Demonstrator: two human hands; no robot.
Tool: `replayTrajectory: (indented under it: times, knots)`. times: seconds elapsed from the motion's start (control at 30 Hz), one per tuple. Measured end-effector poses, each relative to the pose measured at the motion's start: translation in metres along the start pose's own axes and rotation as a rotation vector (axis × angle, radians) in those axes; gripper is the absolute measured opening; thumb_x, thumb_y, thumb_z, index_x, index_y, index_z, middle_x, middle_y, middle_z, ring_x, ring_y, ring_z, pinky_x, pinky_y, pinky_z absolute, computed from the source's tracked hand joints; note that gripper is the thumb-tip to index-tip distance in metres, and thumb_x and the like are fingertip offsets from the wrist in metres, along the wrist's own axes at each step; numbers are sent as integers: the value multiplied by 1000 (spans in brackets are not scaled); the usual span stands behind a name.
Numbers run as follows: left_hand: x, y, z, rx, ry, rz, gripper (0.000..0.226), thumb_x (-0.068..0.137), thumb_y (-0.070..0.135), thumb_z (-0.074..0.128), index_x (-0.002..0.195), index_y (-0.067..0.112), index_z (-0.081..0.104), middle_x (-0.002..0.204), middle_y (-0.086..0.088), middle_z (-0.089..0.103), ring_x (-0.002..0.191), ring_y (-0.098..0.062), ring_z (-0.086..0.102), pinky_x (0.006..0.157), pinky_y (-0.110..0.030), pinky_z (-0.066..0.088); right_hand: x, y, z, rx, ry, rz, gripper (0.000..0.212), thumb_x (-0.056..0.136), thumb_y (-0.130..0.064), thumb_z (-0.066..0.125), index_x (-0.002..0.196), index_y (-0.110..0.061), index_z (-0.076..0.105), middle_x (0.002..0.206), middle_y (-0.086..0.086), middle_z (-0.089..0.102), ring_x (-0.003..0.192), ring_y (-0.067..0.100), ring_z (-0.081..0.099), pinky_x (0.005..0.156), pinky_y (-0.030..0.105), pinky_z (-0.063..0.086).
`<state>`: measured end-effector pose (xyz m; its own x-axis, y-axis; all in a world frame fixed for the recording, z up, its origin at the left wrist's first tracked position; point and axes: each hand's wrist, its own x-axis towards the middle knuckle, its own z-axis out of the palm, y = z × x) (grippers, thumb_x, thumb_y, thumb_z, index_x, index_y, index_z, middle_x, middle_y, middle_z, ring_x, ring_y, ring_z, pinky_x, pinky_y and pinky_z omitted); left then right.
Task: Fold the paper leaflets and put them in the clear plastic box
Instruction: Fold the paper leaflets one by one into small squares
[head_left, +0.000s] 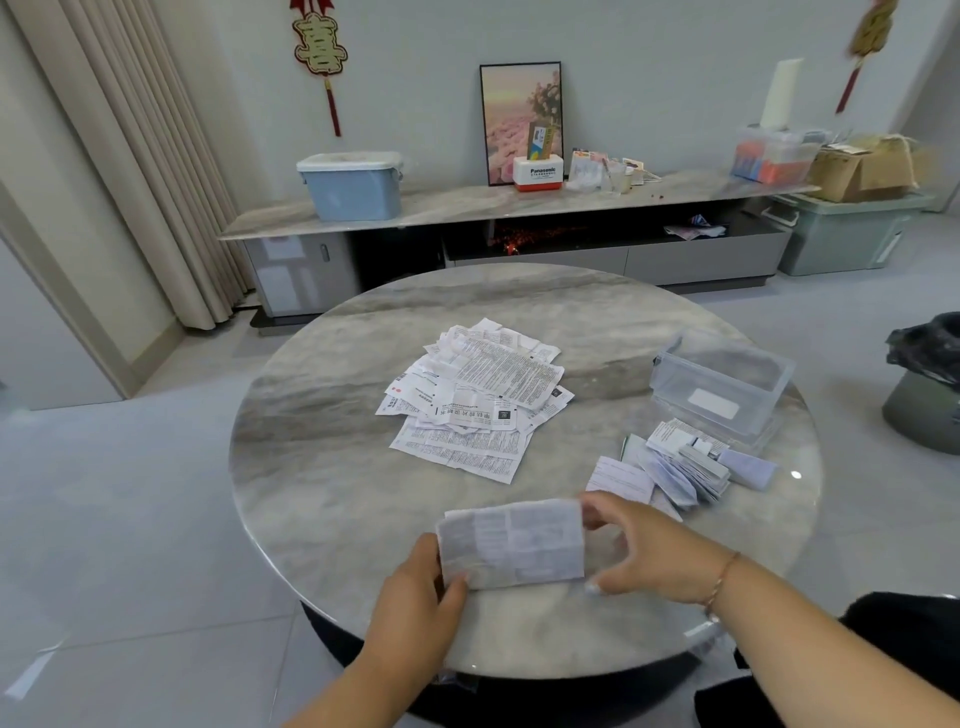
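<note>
A partly folded white leaflet is held up just above the near part of the round marble table. My left hand pinches its lower left corner. My right hand grips its right edge between curled fingers and thumb. A loose heap of unfolded leaflets lies in the middle of the table. Several folded leaflets lie in a pile to the right. Behind that pile stands the clear plastic box, open at the top, with a white label on its near wall.
A low marble-topped cabinet runs along the far wall, carrying a blue lidded bin, a framed picture and small boxes. A bin with a black bag stands on the floor at the right. Curtains hang at the left.
</note>
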<state>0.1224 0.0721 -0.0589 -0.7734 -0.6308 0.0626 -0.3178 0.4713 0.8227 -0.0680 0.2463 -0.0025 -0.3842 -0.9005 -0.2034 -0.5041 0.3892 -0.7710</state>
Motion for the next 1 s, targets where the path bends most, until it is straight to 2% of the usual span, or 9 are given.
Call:
replayTrajectory:
  times: [0.13,0.2,0.27,0.33,0.4,0.53,0.7,0.87,1.0]
  knots:
    - [6,6,5,44,93,-40,42,87,17,64,115,29,36,75,12,61,67,2,58,57,-10,41,28,7,43,16,355,139,57,76,-19,72,124,-30,44,86,-9,67,83,4,63,82,25,50]
    - [9,5,9,106,146,-32,53,83,16,68,126,26,38,88,10,58,79,-2,56,67,-10,41,33,2,54,-104,460,213,64,79,-26,69,133,-28,35,69,-9,57,72,11,57,69,24,46]
    - [13,-2,16,270,207,16,56,76,15,74,126,23,50,110,2,55,101,-16,51,86,-25,44,34,-5,60,-188,474,271,65,83,-29,64,136,-30,27,76,-8,56,79,16,58,69,26,43]
    - [15,-7,25,429,295,129,37,67,14,79,102,24,68,112,-3,58,101,-28,52,81,-40,48,36,-8,62,-264,469,311,62,87,-29,60,138,-30,25,96,-2,63,93,20,61,75,27,45]
    - [10,-3,31,474,268,276,15,68,24,69,83,26,71,102,3,65,95,-22,54,73,-38,51,35,-9,62,-292,456,342,57,87,-29,59,137,-28,31,111,-1,64,104,20,60,82,26,45]
    - [1,7,42,518,87,374,43,59,51,51,94,33,68,97,18,63,93,-3,46,80,-22,40,31,-13,66,-165,430,443,55,84,-31,65,133,-17,44,124,2,58,114,18,56,90,21,41]
    - [6,7,39,457,28,416,16,61,26,47,73,24,58,74,13,57,68,-12,58,57,-19,41,13,-28,62,325,288,437,53,77,-16,73,124,-6,49,67,1,61,50,7,52,43,16,39]
    - [2,-7,29,321,-10,331,19,80,26,53,84,14,67,111,13,60,68,-7,59,59,-14,42,-2,-16,19,-412,88,138,77,56,-39,82,123,-37,45,112,-12,40,107,8,39,91,15,36]
    - [1,-10,26,204,-24,249,20,84,24,61,95,11,70,119,15,48,84,4,55,75,-4,38,16,0,38,-160,132,40,38,66,-31,77,99,-36,58,99,-10,63,95,7,55,85,25,46]
